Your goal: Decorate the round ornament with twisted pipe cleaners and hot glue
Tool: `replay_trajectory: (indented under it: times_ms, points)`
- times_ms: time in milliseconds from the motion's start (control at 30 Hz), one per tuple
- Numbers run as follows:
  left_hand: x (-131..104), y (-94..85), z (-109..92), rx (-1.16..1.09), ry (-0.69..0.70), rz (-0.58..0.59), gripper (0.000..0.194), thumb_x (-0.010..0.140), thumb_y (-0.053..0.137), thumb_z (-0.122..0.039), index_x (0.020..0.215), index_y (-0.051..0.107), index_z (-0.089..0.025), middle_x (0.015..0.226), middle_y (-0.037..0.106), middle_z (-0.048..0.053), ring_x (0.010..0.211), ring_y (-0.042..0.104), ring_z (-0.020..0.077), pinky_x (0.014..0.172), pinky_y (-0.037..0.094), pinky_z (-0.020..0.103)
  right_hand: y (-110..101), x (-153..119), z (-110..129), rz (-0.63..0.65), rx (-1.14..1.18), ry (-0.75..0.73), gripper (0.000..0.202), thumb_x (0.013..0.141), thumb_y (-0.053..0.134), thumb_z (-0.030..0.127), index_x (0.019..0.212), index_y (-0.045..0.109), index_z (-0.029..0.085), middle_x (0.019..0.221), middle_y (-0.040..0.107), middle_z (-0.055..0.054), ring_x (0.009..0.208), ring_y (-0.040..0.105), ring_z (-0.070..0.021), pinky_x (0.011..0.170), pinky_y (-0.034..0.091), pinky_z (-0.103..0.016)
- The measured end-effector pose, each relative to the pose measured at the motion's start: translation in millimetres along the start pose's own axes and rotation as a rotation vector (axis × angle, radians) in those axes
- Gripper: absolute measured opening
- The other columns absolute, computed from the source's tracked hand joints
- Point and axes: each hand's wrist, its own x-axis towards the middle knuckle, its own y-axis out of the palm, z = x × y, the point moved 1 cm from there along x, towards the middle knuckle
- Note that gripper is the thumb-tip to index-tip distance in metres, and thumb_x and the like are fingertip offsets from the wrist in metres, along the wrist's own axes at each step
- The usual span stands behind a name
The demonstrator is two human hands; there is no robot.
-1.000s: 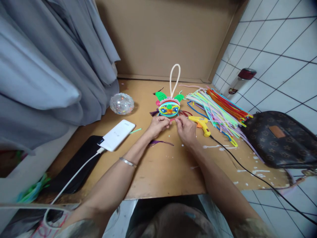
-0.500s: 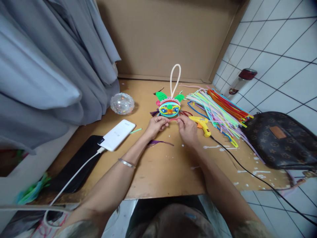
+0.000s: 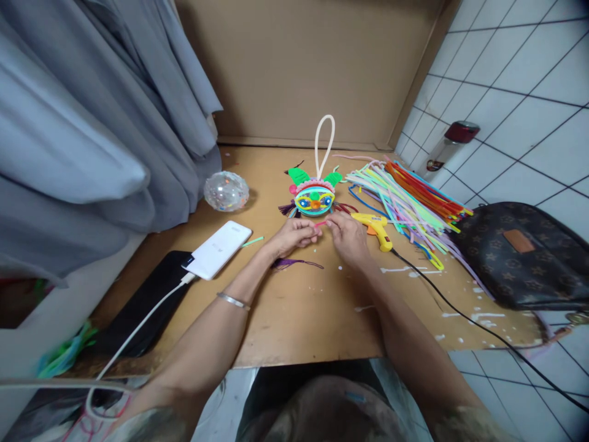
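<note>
A short pinkish-red pipe cleaner point(image 3: 321, 224) is stretched between my fingertips. My left hand point(image 3: 295, 236) pinches its left end, and my right hand point(image 3: 348, 237) pinches the right end. Just beyond my hands stands a colourful lion-head ornament point(image 3: 315, 199) with green ears, a white loop on top and tassels at its sides. A yellow glue gun point(image 3: 376, 229) lies right beside my right hand. Near my left wrist rests a purple tassel point(image 3: 294, 263), partly covered by the wrist.
Bundled pipe cleaners point(image 3: 405, 199) lie at the right, by a brown patterned bag point(image 3: 524, 258) and a bottle point(image 3: 453, 144). On the left are a clear ball point(image 3: 226, 191), a white power bank point(image 3: 221, 248) with a cable, and a black phone-like slab point(image 3: 142, 313). The glue gun's cord point(image 3: 442, 307) crosses the right side.
My left hand has turned slightly, its fingers stretching further right along the pipe cleaner. Both hands stay close together, and the view has shifted a little.
</note>
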Motion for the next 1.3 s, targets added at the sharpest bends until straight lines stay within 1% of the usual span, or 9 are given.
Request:
replay_trajectory:
  times_ms: [100,200,367,633,733,867,1000,1167,1300]
  points:
    - [0.6,0.1,-0.5,-0.021,0.006,0.021,0.030,0.064,0.082,-0.036,0.074,0.068,-0.011,0.058,0.059,-0.001,0.042,0.029,0.0009,0.045,0.012,0.020,-1.0,0.6,-2.8,-0.002,-0.007,-0.025,0.032,0.097,0.044,0.020,0.102,0.076,0.021,0.097,0.072,-0.010,0.089,0.063,-0.0229,0.075,0.042,-0.030]
    - [0.7,-1.1,-1.7,-0.026,0.003,0.007,0.027,0.066,0.080,-0.034,0.073,0.068,-0.010,0.057,0.058,0.000,0.041,0.028,0.0011,0.044,0.011,0.020,-2.1,1.1,-6.3,-0.004,0.007,-0.060,0.032,0.097,0.045,0.021,0.103,0.076,0.022,0.096,0.071,-0.009,0.088,0.062,-0.0226,0.076,0.042,-0.030]
    - [-0.6,-2.2,-3.1,-0.007,-0.003,0.018,0.024,0.068,0.078,-0.032,0.072,0.068,-0.011,0.057,0.058,0.000,0.042,0.028,0.0014,0.045,0.012,0.020,-2.8,1.4,-7.1,0.036,-0.006,-0.094,0.033,0.099,0.044,0.022,0.103,0.076,0.022,0.099,0.071,-0.009,0.090,0.062,-0.0228,0.076,0.041,-0.031]
    - [-2.5,2.5,-3.6,0.061,-0.057,0.032,0.025,0.060,0.079,-0.034,0.068,0.068,-0.013,0.054,0.057,-0.001,0.044,0.030,0.0025,0.046,0.013,0.020,-3.2,1.6,-3.4,0.045,-0.049,-0.137,0.034,0.099,0.043,0.021,0.105,0.076,0.021,0.099,0.071,-0.011,0.088,0.061,-0.0229,0.074,0.039,-0.031]
    - [-3.3,5.5,-4.4,0.044,-0.047,0.028,0.022,0.058,0.076,-0.031,0.066,0.067,-0.013,0.052,0.055,-0.001,0.044,0.030,0.0025,0.047,0.013,0.020,-2.5,1.5,-3.2,0.038,-0.037,-0.130,0.034,0.099,0.042,0.021,0.104,0.076,0.021,0.102,0.072,-0.011,0.090,0.062,-0.0228,0.075,0.040,-0.030]
    - [-2.9,10.0,-5.2,0.025,0.020,-0.094,0.015,0.056,0.070,-0.026,0.062,0.064,-0.014,0.050,0.053,-0.002,0.044,0.032,0.0033,0.047,0.015,0.020,-2.1,1.0,-3.6,0.014,-0.003,-0.103,0.034,0.100,0.041,0.024,0.103,0.075,0.021,0.104,0.074,-0.011,0.092,0.064,-0.0230,0.076,0.042,-0.030]
    - [-0.9,13.2,-5.4,-0.008,0.069,-0.222,0.013,0.057,0.068,-0.027,0.059,0.062,-0.015,0.049,0.052,-0.004,0.042,0.031,0.0033,0.047,0.016,0.021,-1.7,-0.6,-1.1,0.012,-0.066,-0.025,0.034,0.101,0.041,0.027,0.100,0.074,0.020,0.096,0.077,-0.011,0.084,0.065,-0.0226,0.070,0.039,-0.030]
    - [1.9,14.9,-3.9,-0.077,0.125,-0.369,0.009,0.059,0.064,-0.024,0.060,0.062,-0.016,0.048,0.051,-0.005,0.042,0.027,0.0035,0.046,0.016,0.022,2.2,-6.4,14.8,0.061,-0.172,0.040,0.032,0.101,0.041,0.029,0.101,0.072,0.021,0.085,0.077,-0.010,0.069,0.064,-0.0208,0.061,0.030,-0.030]
    - [4.0,19.3,-1.3,-0.077,0.151,-0.466,0.006,0.061,0.062,-0.021,0.059,0.062,-0.016,0.048,0.050,-0.005,0.042,0.029,0.0040,0.047,0.019,0.022,6.4,-11.9,29.8,0.111,-0.147,0.072,0.028,0.101,0.045,0.029,0.104,0.072,0.021,0.083,0.076,-0.012,0.064,0.063,-0.0211,0.060,0.029,-0.031]
